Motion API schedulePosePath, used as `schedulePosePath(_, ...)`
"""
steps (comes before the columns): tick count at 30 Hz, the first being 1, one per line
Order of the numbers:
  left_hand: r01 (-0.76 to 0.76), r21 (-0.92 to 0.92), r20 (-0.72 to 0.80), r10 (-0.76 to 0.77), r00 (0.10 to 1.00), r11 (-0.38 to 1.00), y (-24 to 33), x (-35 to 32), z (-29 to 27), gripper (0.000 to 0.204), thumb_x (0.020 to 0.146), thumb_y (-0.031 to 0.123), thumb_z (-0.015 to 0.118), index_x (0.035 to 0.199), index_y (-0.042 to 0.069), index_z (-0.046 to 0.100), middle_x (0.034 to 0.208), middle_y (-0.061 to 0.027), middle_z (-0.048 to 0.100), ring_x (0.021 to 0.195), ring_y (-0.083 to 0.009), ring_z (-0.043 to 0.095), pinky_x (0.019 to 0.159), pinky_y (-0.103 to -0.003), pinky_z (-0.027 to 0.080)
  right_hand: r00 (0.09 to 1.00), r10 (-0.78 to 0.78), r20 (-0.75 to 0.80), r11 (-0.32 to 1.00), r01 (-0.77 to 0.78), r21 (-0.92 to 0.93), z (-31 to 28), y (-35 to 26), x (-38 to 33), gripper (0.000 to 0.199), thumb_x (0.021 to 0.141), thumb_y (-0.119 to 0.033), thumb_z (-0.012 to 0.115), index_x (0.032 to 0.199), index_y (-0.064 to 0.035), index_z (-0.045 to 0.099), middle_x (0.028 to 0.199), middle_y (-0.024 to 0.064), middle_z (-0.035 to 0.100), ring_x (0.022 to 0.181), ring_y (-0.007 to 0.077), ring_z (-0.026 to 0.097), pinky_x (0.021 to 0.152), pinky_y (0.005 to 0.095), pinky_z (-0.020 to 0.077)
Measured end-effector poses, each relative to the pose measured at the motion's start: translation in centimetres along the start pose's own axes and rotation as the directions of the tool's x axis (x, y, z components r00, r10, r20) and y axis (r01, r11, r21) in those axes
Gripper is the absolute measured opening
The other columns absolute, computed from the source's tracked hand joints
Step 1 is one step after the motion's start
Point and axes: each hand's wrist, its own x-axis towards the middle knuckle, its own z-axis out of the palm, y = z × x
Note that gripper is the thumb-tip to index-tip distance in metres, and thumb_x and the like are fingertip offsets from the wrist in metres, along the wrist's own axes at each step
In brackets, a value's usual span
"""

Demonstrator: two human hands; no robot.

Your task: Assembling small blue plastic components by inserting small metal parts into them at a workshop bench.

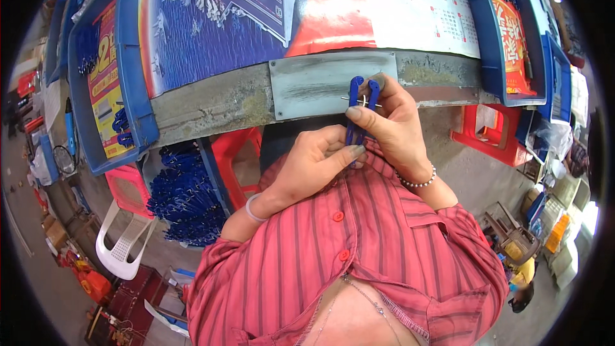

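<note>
My left hand (319,159) and my right hand (396,118) meet in front of my chest, at the table's near edge. Between them is a blue plastic clip (353,93) with two long arms standing upright side by side. A thin silvery metal piece (362,100) crosses the arms near the middle. The left thumb and curled fingers pinch the clip's lower end. Higher up, my right thumb and fingers grip its right arm. The fingers partly hide the lower half, so its exact kind is hard to make out.
A grey metal plate (314,86) is fixed at the table edge, with a printed poster (230,19) behind it. Blue trays (138,67) (512,99) stand on both sides. A heap of blue pieces (189,195) lies at lower left, near red stools (234,160) and a white chair (122,250).
</note>
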Motion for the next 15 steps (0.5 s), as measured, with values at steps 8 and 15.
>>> schedulePosePath(8, 0.012, 0.073, -0.029, -0.009, 1.0, 0.997, -0.1, 0.1, 0.1, 0.016, 0.091, 0.006, 0.054, 0.101, -0.005, 0.06, 0.085, -0.0062, 0.066, 0.08, -0.0104, 0.061, 0.074, -0.025, 0.049, 0.996, 0.065, 0.059, 0.997, -0.067, 0.03, -0.6, -0.5, 0.3, 0.016, 0.079, -0.001, 0.067, 0.09, -0.0049, 0.056, 0.082, -0.0039, 0.055, 0.075, 0.0034, 0.049, 0.065, 0.0207, 0.0424)
schedulePosePath(15, 0.041, 0.026, -0.028, -0.04, 0.999, 0.999, -0.4, 0.0, 0.2, 0.011, 0.09, 0.005, 0.056, 0.091, -0.005, 0.06, 0.083, -0.0068, 0.067, 0.077, -0.0088, 0.061, 0.07, -0.023, 0.049, 0.981, 0.115, 0.157, 0.993, -0.12, 0.021, -1.5, 0.0, 0.0, 0.015, 0.085, -0.012, 0.066, 0.092, -0.0052, 0.055, 0.083, -0.0046, 0.053, 0.076, 0.0035, 0.047, 0.065, 0.0212, 0.0416)
